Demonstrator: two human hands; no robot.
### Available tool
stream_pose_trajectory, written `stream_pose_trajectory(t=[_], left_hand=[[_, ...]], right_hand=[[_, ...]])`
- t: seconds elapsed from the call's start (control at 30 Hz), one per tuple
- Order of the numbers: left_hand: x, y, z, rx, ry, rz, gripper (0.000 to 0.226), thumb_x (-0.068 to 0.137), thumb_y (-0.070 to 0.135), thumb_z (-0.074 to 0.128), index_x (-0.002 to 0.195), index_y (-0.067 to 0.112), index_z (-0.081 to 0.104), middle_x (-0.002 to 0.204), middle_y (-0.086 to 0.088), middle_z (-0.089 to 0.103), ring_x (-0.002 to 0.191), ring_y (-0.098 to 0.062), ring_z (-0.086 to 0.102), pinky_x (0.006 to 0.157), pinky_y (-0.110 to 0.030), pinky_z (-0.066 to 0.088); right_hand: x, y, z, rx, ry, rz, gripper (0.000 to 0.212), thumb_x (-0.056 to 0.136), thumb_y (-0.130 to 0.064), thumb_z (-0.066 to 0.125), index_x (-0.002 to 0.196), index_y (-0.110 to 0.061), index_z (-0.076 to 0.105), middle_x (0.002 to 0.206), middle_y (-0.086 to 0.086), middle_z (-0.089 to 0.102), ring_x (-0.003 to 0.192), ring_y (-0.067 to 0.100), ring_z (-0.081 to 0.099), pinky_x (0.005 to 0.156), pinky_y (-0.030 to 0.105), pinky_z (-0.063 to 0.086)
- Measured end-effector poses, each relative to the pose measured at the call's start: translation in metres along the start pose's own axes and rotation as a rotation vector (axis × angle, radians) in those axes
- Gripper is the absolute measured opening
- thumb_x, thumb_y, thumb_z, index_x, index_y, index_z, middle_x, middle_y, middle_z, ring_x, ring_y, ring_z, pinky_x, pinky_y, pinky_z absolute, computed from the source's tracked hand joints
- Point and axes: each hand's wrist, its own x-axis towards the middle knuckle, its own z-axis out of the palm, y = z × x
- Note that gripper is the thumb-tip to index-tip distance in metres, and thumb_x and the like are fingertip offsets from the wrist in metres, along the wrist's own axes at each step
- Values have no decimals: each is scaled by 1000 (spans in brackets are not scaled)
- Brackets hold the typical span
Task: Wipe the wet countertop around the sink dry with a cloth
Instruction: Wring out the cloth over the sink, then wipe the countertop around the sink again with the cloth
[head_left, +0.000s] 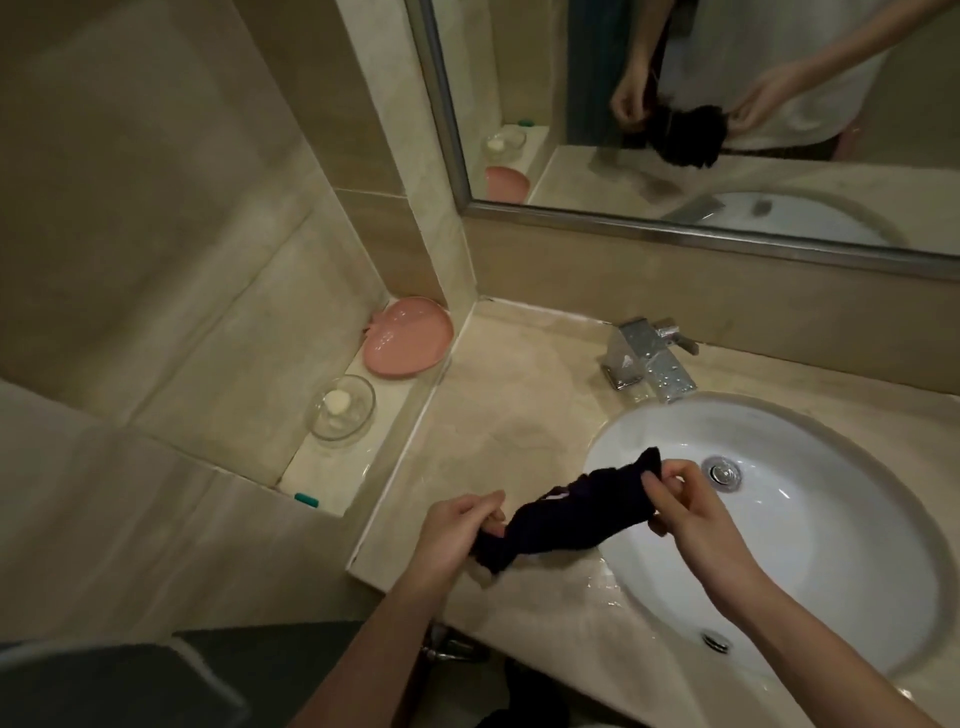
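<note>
Holding dark bunched cloth (566, 512) pinched between left hand (457, 530) and right hand (691, 512); glossy beige marble countertop (498, 415) looks wet, wiping apparently not begun.

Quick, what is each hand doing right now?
Left hand: gripping one end of the dark cloth.
Right hand: pinching the other end, over the sink.

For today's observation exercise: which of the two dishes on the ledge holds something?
The clear glass dish, nearer the person, holds a pale lump; the pink dish behind it holds nothing.
</note>
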Motion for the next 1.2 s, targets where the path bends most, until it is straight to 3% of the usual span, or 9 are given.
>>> stream_pose_trajectory(t=[0.1, 0.27, 0.43, 0.53, 0.63, 0.77, 0.93, 1.07, 1.2], left_hand=[[11, -14, -16, 200, -109, 96, 37, 90, 58, 63, 101, 25, 77, 92, 8, 77, 95, -5, 69, 87, -19, 49], [15, -4, -11, -22, -439, 224, 86, 83, 52, 77, 154, 37, 30, 148, 22, 47, 139, 6, 39, 113, -21, 34], [20, 14, -22, -64, -459, 285, 30, 89, 11, 74, 119, 9, 70, 108, -3, 75, 103, -17, 71, 86, -26, 54], [19, 26, -28, 15, -366, 413, 11, 93, 9, 69, 101, 13, 75, 99, -1, 73, 94, -12, 70, 82, -26, 54], [14, 43, -33, 159, -357, 546, 16, 92, 11, 70, 101, 21, 78, 106, 3, 71, 103, -14, 68, 93, -31, 54], [0, 59, -34, 284, -381, 543, 18, 93, 19, 67, 101, 33, 76, 92, 2, 75, 87, -21, 73, 80, -52, 59], [0, 66, -37, 405, -370, 534, 21, 90, 23, 71, 103, 40, 69, 85, 4, 75, 80, -15, 72, 77, -47, 60], [16, 67, -52, 413, -470, 340, 16, 87, 25, 77, 100, 31, 70, 85, -1, 76, 78, -16, 74, 70, -33, 60], [76, 47, -52, 324, -311, 138, 32, 80, 20, 82, 109, 30, 71, 107, -5, 72, 94, -16, 71, 83, -25, 56]], right_hand=[[-6, -16, 36, -3, -53, -72, 15, 103, -14, 52, 94, -8, 43, 65, 4, 45, 56, 16, 39, 56, 19, 38], [-18, -30, 86, 59, -246, -76, 22, 99, -17, 52, 97, 0, 37, 70, 6, 54, 53, 15, 38, 50, 19, 35], [-17, -53, 85, -149, -182, -303, 17, 95, -3, 61, 87, -7, 47, 73, -11, 53, 64, 11, 45, 58, 17, 38], [-8, -50, 76, -212, -166, -270, 27, 91, -5, 68, 111, -15, 52, 80, -8, 57, 74, 13, 51, 68, 24, 43], [0, -46, 70, -209, -297, -64, 58, 85, -18, 79, 134, -32, 52, 87, 10, 62, 83, 27, 62, 84, 42, 51], [3, -42, 73, -389, -343, -57, 36, 77, -43, 81, 103, -23, 65, 101, -1, 66, 93, 16, 64, 93, 40, 51], [4, -34, 69, -274, -403, 93, 41, 87, -5, 72, 117, -24, 52, 111, 5, 67, 80, 24, 68, 67, 32, 53], [13, -32, 58, -368, -561, 127, 39, 88, -6, 71, 120, -26, 61, 108, 4, 70, 92, 25, 72, 79, 32, 55], [60, 4, 64, -519, -325, -59, 34, 93, -10, 66, 120, -30, 60, 119, -3, 65, 106, 15, 65, 93, 30, 52]])
